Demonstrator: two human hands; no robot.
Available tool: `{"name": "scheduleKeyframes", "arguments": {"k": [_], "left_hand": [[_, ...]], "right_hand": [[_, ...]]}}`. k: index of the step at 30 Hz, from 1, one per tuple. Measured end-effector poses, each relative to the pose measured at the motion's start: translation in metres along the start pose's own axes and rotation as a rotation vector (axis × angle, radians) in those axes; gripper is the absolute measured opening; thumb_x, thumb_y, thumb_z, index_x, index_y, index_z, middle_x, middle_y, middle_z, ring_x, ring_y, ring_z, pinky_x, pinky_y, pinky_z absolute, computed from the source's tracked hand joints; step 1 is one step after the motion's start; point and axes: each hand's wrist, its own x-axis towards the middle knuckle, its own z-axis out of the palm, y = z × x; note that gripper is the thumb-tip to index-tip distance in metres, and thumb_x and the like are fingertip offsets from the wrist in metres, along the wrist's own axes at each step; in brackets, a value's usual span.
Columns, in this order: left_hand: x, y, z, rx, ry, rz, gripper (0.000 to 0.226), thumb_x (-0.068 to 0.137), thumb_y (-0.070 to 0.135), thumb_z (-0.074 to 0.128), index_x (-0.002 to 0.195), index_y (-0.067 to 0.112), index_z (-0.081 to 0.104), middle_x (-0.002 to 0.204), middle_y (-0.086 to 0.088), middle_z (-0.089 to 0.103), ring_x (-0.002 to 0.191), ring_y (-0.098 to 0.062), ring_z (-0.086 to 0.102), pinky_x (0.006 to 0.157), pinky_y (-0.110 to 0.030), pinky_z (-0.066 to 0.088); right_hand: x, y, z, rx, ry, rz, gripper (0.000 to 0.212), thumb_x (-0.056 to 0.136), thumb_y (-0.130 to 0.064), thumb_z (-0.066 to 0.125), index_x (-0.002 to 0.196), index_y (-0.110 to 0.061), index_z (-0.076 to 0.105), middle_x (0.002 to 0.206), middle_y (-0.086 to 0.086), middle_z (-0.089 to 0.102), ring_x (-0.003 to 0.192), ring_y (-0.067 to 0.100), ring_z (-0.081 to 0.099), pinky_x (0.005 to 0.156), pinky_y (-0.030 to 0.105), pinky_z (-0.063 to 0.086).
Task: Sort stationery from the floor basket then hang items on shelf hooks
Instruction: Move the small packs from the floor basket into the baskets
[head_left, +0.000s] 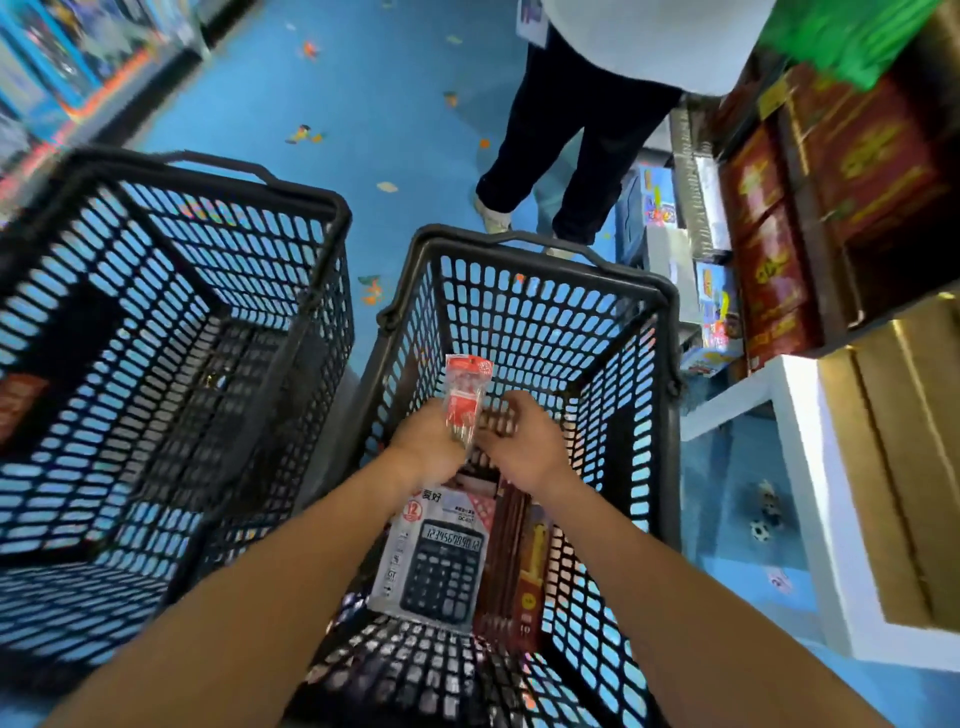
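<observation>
On my feed both forearms are bare all the way to the wrists, long and smooth in outline; the left grip (428, 441) and right grip (524, 449) are bare hands, both slightly blurred

**Blue floor, two baskets**

We look down on a blue floor (395, 104) scattered with small coloured motifs. Two black mesh baskets stand on it side by side. The left basket (332, 218) fills the left of the frame, and the right basket (524, 244) sits at centre, just beside it. At upper centre a person's pale shoe (491, 217) is planted on the floor beyond the right basket. Along the right side we see stacked colourful boxes (657, 200) and a white shelf base (802, 467).
</observation>
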Motion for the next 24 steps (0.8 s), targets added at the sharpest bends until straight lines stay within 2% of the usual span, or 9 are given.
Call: {"name": "scheduleKeyframes", "arguments": {"k": [3,7,9,11,15,17,20,22,24], "left_hand": [[-0.04,0.01,-0.017,0.025,-0.015,0.09,0.01,0.09,0.003,0.062,0.091,0.012,0.063,0.088,-0.007,0.069,0.083,-0.024,0.066,0.06,-0.026,0.046],[-0.098,0.011,-0.041,0.023,-0.024,0.216,0.022,0.091,0.016,0.07,0.109,0.023,0.059,0.098,-0.003,0.071,0.09,-0.024,0.069,0.079,-0.038,0.058],[-0.129,0.007,-0.055,0.019,-0.053,0.288,0.023,0.091,0.018,0.071,0.109,0.029,0.061,0.101,0.001,0.073,0.093,-0.02,0.07,0.085,-0.042,0.059],[-0.162,0.001,-0.069,0.012,-0.1,0.334,0.022,0.089,0.025,0.071,0.107,0.034,0.062,0.105,0.004,0.073,0.096,-0.02,0.07,0.09,-0.045,0.058],[-0.233,-0.012,-0.094,0.067,-0.227,0.307,0.021,0.089,0.023,0.071,0.108,0.018,0.065,0.108,-0.005,0.069,0.102,-0.028,0.066,0.091,-0.042,0.055],[-0.268,-0.021,-0.102,0.097,-0.376,0.227,0.013,0.095,0.02,0.071,0.104,0.01,0.07,0.106,-0.007,0.071,0.1,-0.024,0.072,0.078,-0.033,0.057],[-0.301,-0.046,-0.102,0.225,-0.631,0.146,0.029,0.101,0.026,0.064,0.096,-0.002,0.069,0.087,-0.015,0.067,0.084,-0.023,0.07,0.066,-0.031,0.048],[-0.312,-0.071,-0.093,0.324,-0.672,0.099,0.029,0.103,0.028,0.061,0.098,0.0,0.068,0.084,-0.01,0.066,0.08,-0.018,0.071,0.061,-0.031,0.045],[-0.315,-0.099,-0.078,0.389,-0.641,0.069,0.029,0.102,0.03,0.062,0.109,0.003,0.069,0.096,-0.009,0.073,0.085,-0.017,0.07,0.07,-0.034,0.051]], "right_hand": [[-0.047,-0.012,-0.004,-0.002,0.036,-0.041,0.062,0.088,-0.016,0.078,0.142,-0.013,0.046,0.099,-0.011,0.064,0.092,0.01,0.064,0.072,0.017,0.046],[-0.12,-0.031,-0.005,-0.028,0.132,-0.087,0.063,0.09,-0.023,0.077,0.144,-0.016,0.046,0.13,-0.001,0.062,0.119,0.023,0.06,0.095,0.029,0.049],[-0.16,-0.041,-0.005,-0.004,0.174,-0.095,0.045,0.09,-0.024,0.077,0.126,-0.026,0.051,0.114,-0.009,0.064,0.105,0.018,0.063,0.079,0.023,0.047],[-0.202,-0.049,-0.002,0.008,0.241,-0.132,0.045,0.088,-0.027,0.079,0.124,-0.025,0.053,0.105,-0.009,0.066,0.096,0.016,0.064,0.073,0.024,0.046],[-0.288,-0.062,0.014,-0.086,0.393,-0.218,0.048,0.088,-0.024,0.078,0.129,-0.012,0.057,0.107,-0.002,0.058,0.099,0.019,0.059,0.084,0.028,0.044],[-0.325,-0.058,0.028,-0.117,0.444,-0.263,0.037,0.085,-0.021,0.078,0.117,-0.013,0.061,0.1,-0.002,0.057,0.094,0.019,0.056,0.082,0.03,0.043],[-0.366,-0.042,0.057,-0.105,0.472,-0.286,0.03,0.083,-0.021,0.079,0.108,-0.017,0.062,0.093,-0.001,0.057,0.082,0.018,0.054,0.075,0.032,0.045],[-0.381,-0.022,0.078,-0.109,0.456,-0.273,0.03,0.084,-0.022,0.078,0.109,-0.017,0.062,0.096,0.0,0.058,0.079,0.017,0.057,0.074,0.032,0.048],[-0.388,0.0,0.1,-0.162,0.425,-0.271,0.024,0.086,-0.022,0.074,0.105,-0.017,0.061,0.095,0.0,0.058,0.079,0.02,0.056,0.073,0.036,0.05]]}}
